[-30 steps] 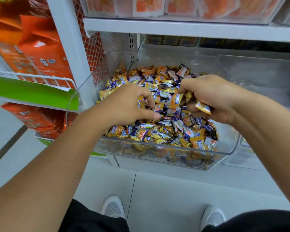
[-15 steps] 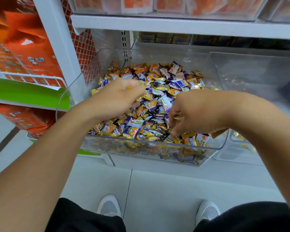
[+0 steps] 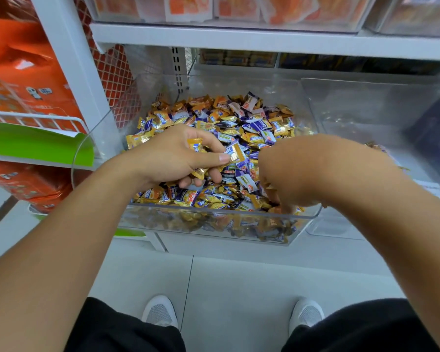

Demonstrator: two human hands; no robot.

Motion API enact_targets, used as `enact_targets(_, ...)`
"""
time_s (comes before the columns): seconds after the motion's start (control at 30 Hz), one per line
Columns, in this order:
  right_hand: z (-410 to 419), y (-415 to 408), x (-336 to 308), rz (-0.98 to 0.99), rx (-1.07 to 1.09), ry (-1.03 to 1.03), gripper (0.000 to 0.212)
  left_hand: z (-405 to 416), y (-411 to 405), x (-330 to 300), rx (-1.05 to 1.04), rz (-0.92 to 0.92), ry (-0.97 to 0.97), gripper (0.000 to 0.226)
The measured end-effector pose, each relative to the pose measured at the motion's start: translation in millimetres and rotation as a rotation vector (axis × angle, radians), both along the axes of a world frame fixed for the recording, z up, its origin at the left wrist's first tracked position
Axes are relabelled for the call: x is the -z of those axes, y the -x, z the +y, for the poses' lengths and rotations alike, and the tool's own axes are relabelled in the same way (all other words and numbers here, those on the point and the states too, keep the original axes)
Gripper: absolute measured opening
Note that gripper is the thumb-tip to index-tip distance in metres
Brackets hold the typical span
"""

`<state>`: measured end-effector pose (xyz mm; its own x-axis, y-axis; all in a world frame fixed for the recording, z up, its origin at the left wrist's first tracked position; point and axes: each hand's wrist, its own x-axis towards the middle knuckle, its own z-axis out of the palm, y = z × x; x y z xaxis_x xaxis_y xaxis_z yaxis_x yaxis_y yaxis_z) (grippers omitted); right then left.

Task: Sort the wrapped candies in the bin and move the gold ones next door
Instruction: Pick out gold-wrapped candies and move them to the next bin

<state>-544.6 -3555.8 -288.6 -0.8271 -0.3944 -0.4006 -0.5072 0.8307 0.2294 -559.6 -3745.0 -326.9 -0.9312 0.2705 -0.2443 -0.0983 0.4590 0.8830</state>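
Note:
A clear plastic bin (image 3: pixel 213 212) on the low shelf holds a heap of gold and purple wrapped candies (image 3: pixel 241 123). My left hand (image 3: pixel 173 156) hovers over the left of the heap and grips several gold candies (image 3: pixel 195 144), thumb pressed against one at its tip. My right hand (image 3: pixel 297 171) reaches down at the bin's front right corner, fingers curled into the candies there; its fingertips are hidden behind the hand. The neighbouring clear bin (image 3: pixel 366 118) on the right holds only a few gold candies.
A white shelf board (image 3: pixel 264 40) with orange packets hangs close above the bins. A white upright post (image 3: pixel 69 62) and a green shelf strip (image 3: pixel 33 146) with orange boxes stand left. My white shoes (image 3: pixel 160 312) rest on the grey floor below.
My right hand dropped from above the heap to the bin's front right corner. My left hand lifted slightly and now shows gold candies in its grip. The camera tilted down a little.

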Motion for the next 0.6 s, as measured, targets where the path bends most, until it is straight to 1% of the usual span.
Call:
enact_targets(0.07, -1.1, -1.5, 9.3, 0.078, -0.024, -0.025, 0.009, -0.2, -0.4, 0.5, -0.014, -0.002, -0.008, 0.018)
enact_targets(0.1, -1.0, -1.2, 10.5, 0.073, -0.034, -0.032, 0.011, -0.5, -0.7, 0.7, -0.013, -0.005, -0.009, 0.018)
enact_targets(0.17, 4.0, 1.9, 0.5, -0.012, -0.021, 0.051, 0.008, -1.3, -1.2, 0.9, -0.014, -0.013, -0.013, 0.017)
enact_targets(0.2, 10.4, 6.1, -8.4, -0.014, -0.018, 0.140, 0.007, -1.7, -1.3, 0.5, -0.022, -0.017, -0.026, 0.017)
enact_targets(0.27, 28.3, 15.0, -27.7, 0.071, 0.004, 0.395, 0.011, -1.2, -0.7, 0.0, -0.054, -0.019, -0.078, 0.017)
enact_targets(0.3, 36.4, 15.5, -35.9, 0.081, 0.040, 0.508, 0.012, 0.0, 0.0, -0.2, -0.072, -0.015, -0.097, 0.020)
enact_targets(0.33, 42.1, 12.8, -40.4, 0.076, 0.075, 0.560, 0.012, 1.9, 0.6, -0.6, -0.091, -0.004, -0.094, 0.022)
enact_targets(0.37, 43.9, 7.6, -40.5, 0.072, 0.093, 0.543, 0.013, 4.4, 1.5, -1.0, -0.108, 0.010, -0.069, 0.025)
enact_targets(0.4, 42.4, 2.1, -35.4, 0.092, 0.095, 0.458, 0.014, 7.5, 2.7, -1.2, -0.119, 0.020, -0.034, 0.026)
enact_targets(0.5, 22.1, -14.1, -16.8, 0.234, 0.007, 0.122, 0.021, 16.4, 4.0, 0.3, -0.121, 0.006, 0.052, 0.030)
enact_targets(0.6, 5.1, -21.0, -8.3, 0.221, -0.009, -0.089, 0.022, 22.8, 0.4, -0.7, -0.109, -0.008, 0.094, 0.027)
